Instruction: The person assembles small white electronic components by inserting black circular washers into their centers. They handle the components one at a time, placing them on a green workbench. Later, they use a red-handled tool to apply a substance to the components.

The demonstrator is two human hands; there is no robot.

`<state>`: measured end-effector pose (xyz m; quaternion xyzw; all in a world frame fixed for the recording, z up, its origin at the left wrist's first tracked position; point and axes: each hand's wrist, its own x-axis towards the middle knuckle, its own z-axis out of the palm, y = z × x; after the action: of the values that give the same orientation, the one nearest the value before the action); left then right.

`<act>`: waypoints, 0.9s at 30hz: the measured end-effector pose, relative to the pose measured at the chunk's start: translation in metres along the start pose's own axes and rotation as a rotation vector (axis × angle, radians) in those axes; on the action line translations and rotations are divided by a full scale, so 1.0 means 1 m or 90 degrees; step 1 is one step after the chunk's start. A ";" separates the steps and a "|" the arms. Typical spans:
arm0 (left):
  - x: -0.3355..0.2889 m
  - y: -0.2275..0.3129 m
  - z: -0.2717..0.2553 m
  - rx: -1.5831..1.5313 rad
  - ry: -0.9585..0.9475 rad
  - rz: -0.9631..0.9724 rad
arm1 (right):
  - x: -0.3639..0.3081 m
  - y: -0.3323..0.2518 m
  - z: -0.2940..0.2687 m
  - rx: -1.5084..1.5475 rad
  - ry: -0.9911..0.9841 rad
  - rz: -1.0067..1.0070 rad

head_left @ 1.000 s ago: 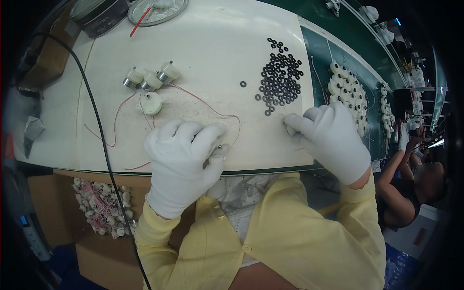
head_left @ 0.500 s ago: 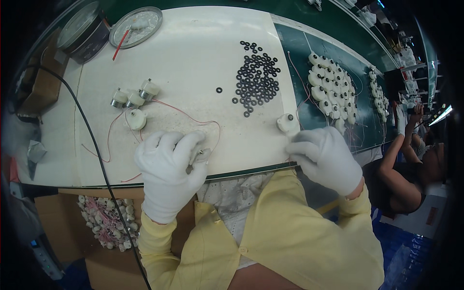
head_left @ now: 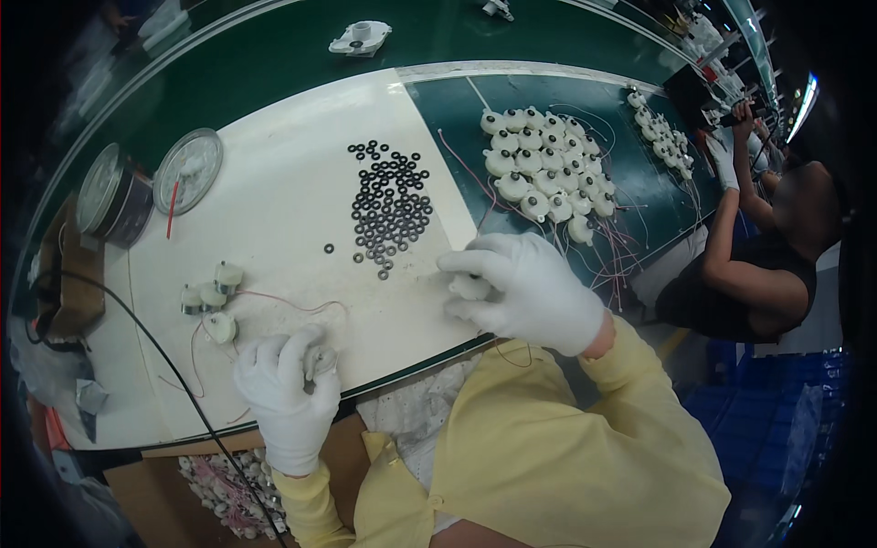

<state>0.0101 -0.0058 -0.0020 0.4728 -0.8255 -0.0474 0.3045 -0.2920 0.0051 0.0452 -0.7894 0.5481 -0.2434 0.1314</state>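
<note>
Both my hands wear white gloves. My right hand (head_left: 539, 292) has its thumb and fingers closed round a small white round motor (head_left: 470, 287) near the table's front edge; a thin wire hangs below it. My left hand (head_left: 292, 393) is curled around something small and greyish that I cannot make out. Beyond it sit several white motors with metal bases (head_left: 228, 275), with thin red wires, and one white motor (head_left: 220, 328) nearer the hand. Several black rubber rings (head_left: 395, 206) lie spread mid-table, one loose ring (head_left: 329, 245) to their left.
On the green mat at right stand several white motors (head_left: 528, 163) topped with black rings, and a farther group (head_left: 662, 133). A tub (head_left: 128, 205), a round lid (head_left: 196, 151) and a red stick (head_left: 172, 212) are at left. A black cable (head_left: 164, 354) crosses there. A co-worker (head_left: 758, 274) sits at right.
The view has swung right, so the table appears farther left and lower. My right hand has closed round the ring-topped motor that stood beside it. My left hand stays curled.
</note>
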 end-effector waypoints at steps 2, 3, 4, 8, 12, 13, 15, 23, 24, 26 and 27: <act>0.000 0.000 0.001 0.012 0.000 0.007 | -0.012 0.002 -0.035 0.195 -0.127 0.004; -0.001 -0.001 0.002 0.012 0.000 0.008 | -0.021 0.009 -0.057 0.317 -0.193 -0.033; -0.002 -0.002 0.002 0.011 0.000 0.009 | -0.029 0.016 -0.075 0.441 -0.259 -0.072; 0.000 -0.002 0.002 0.027 0.029 0.043 | -0.075 0.043 -0.120 0.484 -0.209 0.071; 0.000 -0.001 0.003 0.045 0.025 0.038 | -0.084 0.051 -0.107 0.107 0.011 0.357; 0.001 0.000 0.003 0.048 0.027 0.040 | -0.085 0.058 -0.100 -0.013 0.047 0.372; 0.001 -0.001 0.004 0.045 0.028 0.040 | -0.089 0.076 -0.085 -0.029 0.145 0.339; 0.001 0.000 0.004 0.058 0.029 0.036 | -0.098 0.090 -0.068 -0.005 0.208 0.344; 0.001 0.000 0.004 0.058 0.030 0.035 | -0.098 0.091 -0.068 -0.020 0.202 0.361; 0.001 0.001 0.005 0.057 0.033 0.037 | -0.098 0.091 -0.068 -0.051 0.190 0.396; 0.001 0.000 0.005 0.056 0.036 0.039 | -0.097 0.092 -0.067 -0.021 0.214 0.387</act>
<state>0.0065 -0.0077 -0.0056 0.4611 -0.8322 0.0115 0.3077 -0.4279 0.0657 0.0352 -0.5411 0.7759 -0.3107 0.0931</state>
